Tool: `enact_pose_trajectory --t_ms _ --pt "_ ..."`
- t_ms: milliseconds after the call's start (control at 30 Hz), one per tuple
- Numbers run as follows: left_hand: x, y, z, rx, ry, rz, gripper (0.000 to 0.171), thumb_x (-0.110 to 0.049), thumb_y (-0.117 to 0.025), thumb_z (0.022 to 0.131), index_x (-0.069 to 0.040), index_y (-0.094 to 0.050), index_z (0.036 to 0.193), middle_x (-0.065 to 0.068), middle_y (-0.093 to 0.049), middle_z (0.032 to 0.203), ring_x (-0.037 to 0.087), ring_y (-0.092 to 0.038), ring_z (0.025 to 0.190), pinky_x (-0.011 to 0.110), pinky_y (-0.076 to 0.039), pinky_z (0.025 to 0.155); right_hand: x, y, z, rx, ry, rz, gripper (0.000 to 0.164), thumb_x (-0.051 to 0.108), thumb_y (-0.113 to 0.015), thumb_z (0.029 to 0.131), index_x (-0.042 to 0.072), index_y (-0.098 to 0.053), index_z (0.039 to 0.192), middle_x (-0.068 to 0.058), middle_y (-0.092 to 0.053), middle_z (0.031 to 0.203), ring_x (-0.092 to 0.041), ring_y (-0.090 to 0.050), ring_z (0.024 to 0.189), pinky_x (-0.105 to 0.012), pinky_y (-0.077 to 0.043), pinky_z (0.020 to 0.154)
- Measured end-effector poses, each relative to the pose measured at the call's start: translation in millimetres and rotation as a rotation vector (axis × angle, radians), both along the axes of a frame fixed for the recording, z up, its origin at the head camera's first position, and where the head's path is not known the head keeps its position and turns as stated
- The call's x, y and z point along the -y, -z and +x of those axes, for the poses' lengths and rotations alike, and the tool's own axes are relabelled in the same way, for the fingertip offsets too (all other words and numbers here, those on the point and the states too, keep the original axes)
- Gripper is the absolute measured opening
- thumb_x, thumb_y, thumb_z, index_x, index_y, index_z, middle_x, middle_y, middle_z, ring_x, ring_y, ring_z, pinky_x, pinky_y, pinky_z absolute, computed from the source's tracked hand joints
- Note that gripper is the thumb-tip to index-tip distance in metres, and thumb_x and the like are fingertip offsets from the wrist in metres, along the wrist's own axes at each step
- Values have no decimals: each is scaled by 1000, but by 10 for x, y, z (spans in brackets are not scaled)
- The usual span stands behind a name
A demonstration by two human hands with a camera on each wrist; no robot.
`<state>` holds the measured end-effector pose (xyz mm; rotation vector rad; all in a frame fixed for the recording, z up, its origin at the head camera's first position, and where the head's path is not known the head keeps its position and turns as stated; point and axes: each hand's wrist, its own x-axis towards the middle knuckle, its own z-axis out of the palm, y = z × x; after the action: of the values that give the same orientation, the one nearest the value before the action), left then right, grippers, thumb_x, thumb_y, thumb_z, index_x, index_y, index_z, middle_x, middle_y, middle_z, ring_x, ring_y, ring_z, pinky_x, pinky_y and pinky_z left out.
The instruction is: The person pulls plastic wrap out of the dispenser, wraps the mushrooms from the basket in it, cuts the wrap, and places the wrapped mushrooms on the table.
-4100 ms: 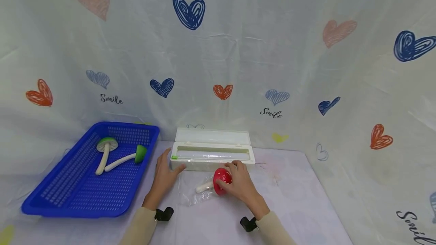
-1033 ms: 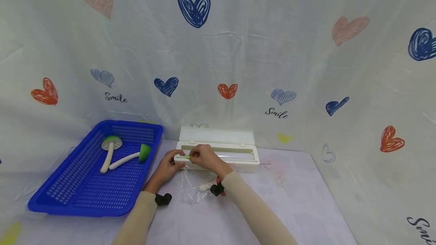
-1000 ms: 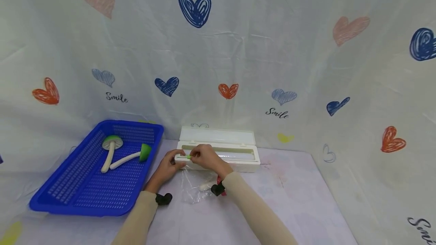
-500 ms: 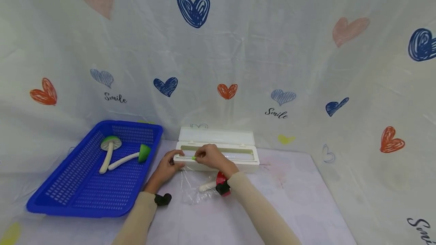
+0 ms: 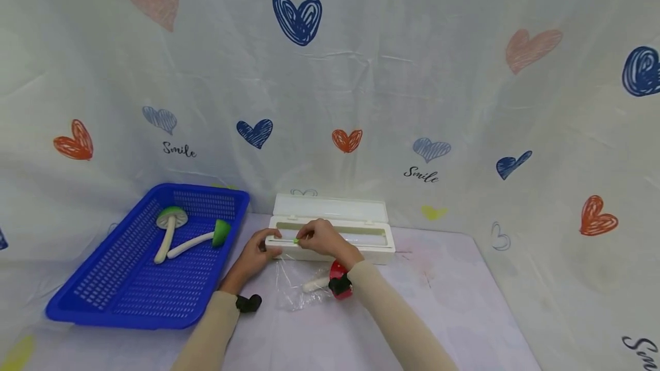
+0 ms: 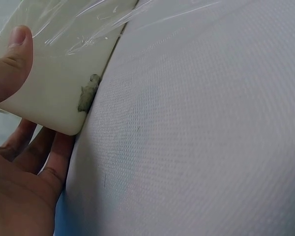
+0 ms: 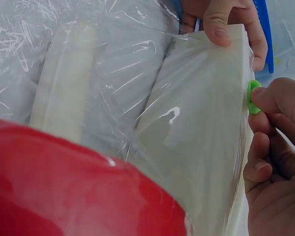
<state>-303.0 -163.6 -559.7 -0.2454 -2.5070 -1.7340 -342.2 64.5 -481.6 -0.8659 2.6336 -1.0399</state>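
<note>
A white cling film dispenser stands with its lid raised at the back of the table. My left hand grips its left end, thumb on the front face and fingers round the end in the left wrist view. With thumb and finger my right hand pinches the small green slide cutter on the front rail. Clear film hangs from the dispenser down its front and onto the table. On that film lies a toy mushroom with a red cap and a white stem, partly hidden by my right wrist.
A blue plastic basket stands on the left, holding two toy mushrooms with green caps and white stems. The white table stretches out to the right. A curtain printed with hearts hangs behind the dispenser.
My right hand has left the red mushroom, taken hold of the green cutter and slid it rightward along the rail. My left hand has come to grip the dispenser's left end.
</note>
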Motion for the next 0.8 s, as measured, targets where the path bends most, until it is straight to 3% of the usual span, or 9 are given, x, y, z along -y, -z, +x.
enact_pose_trajectory --t_ms 300,500,800 --pt "-66 0 -20 9 22 5 34 -4 -77 90 -6 -65 121 21 -54 140 33 -48 127 35 -44 100 -165 -19 2 36 8 6 9 9 -75 91 8 -80 98 -3 -77 98 -4 -60 79 -18 -53 72" --pt "-31 -36 1 26 -7 2 33 -4 -77 89 -7 -65 120 22 -53 140 32 -51 116 28 -47 89 -343 -43 -16 30 7 10 9 7 -76 89 7 -80 97 -3 -77 94 -6 -59 77 -19 -52 69" --pt "12 -23 24 -39 19 28 32 -2 -78 88 -2 -65 118 26 -54 135 27 -52 109 22 -48 81 -598 -71 -23 43 18 42 8 7 -75 89 8 -80 95 -2 -75 90 -8 -58 76 -20 -52 68"
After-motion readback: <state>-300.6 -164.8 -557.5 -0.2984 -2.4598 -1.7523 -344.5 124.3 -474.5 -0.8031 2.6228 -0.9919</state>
